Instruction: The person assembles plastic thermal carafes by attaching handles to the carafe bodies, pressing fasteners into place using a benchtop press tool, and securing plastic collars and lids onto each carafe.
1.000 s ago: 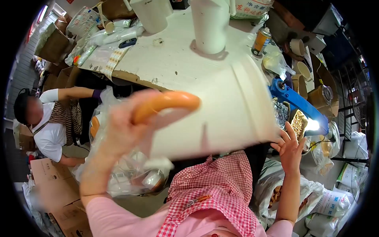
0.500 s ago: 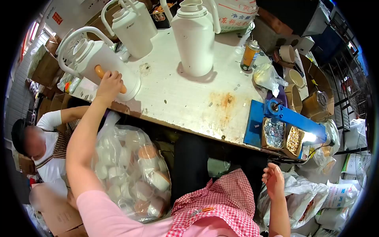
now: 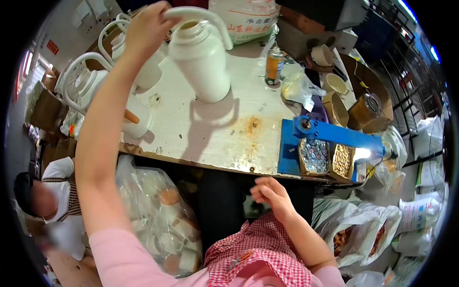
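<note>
Evidently the left arm point(image 3: 99, 160) stretches out towards 11 o'clock, its left hand point(image 3: 145, 29) closed around the handle point(image 3: 221, 26) of a white jug point(image 3: 198, 62), while the right hand point(image 3: 273, 195) hangs towards 5 o'clock, forearm angled inward, fingers loosely curled; whether they pinch anything I cannot tell. At the far side of the worktop point(image 3: 220, 154), the jug's long axis runs from mouth at 11 o'clock to base at 5.

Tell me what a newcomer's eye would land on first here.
Likely the tall white jug in the upper middle, its handle gripped by the left hand. Then the glaring light at the blue tool's right end, on the table's right side.
</note>
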A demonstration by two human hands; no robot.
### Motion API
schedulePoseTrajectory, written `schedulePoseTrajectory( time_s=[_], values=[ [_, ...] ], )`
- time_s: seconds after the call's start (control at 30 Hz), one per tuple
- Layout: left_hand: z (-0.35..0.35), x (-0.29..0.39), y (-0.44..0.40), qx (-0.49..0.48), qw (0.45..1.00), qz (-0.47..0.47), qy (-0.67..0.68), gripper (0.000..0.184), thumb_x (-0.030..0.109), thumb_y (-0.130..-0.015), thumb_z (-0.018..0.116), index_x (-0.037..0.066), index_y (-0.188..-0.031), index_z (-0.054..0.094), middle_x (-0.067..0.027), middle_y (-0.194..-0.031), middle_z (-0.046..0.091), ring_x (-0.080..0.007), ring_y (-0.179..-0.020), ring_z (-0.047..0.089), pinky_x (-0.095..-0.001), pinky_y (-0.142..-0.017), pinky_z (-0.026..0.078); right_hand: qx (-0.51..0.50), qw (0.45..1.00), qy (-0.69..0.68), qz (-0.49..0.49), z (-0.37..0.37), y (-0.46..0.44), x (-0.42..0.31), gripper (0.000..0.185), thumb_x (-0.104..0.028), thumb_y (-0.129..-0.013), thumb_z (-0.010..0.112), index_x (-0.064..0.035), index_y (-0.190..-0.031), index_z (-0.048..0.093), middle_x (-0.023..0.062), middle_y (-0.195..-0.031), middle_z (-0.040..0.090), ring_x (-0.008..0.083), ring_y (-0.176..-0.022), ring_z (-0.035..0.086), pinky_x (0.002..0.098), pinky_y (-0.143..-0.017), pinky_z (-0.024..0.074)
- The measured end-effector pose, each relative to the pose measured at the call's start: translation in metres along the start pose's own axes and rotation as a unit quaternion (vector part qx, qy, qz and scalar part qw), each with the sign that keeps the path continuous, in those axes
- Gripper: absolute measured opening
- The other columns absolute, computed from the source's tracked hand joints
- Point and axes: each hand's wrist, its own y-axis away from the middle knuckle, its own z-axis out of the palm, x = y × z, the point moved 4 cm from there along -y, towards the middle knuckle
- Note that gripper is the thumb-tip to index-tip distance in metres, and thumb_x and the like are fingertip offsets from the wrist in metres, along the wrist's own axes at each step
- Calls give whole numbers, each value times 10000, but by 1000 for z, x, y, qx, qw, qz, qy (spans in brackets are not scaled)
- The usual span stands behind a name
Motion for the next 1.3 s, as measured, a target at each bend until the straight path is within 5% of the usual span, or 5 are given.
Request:
schedulePoseTrajectory(
  time_s=[0.3,0.53,0.63,0.9,1.3],
  values=[
    [-181,-23,305,32,862,-228,451,428,211,-1000,642,-36,-1324,512,-96,-1034,683,-34,-561,473,-156,-430,348,97,964,-139,-203,3,12,27,525,-339,-1060,534,36,-1421,465,114,-1362,563,180,-1268,499,330,-1091,381],
    [-16,93,389,-166,985,38,-41,569,328,-1005,564,-8,-1445,431,-209,-1431,490,-354,-1385,409,-468,-1166,293,167,981,96,-21,-85,155,37,392,-339,-1007,608,15,-1173,644,97,-1051,698,204,-919,660,341,-826,530],
    [39,117,422,-308,948,27,76,592,394,-1013,548,-11,-1431,441,-209,-1431,488,-399,-1332,453,-460,-1127,339,251,759,594,88,-133,181,20,445,-477,-926,646,-39,-890,716,221,-860,691,394,-837,671,476,-761,527],
    [54,118,404,-332,913,-118,206,560,393,-1018,541,-2,-1405,454,-233,-1410,472,-398,-1292,472,-458,-1097,361,408,654,585,-251,-203,61,-135,177,-210,-865,675,-95,-974,756,134,-929,732,306,-889,706,414,-802,543],
    [69,108,403,-307,909,-149,241,520,334,-980,594,12,-1374,487,-216,-1399,488,-398,-1292,474,-452,-1096,370,384,731,555,-105,-235,17,-140,224,-193,-785,713,-132,-994,765,83,-932,753,264,-895,724,381,-837,556]
  ],
)
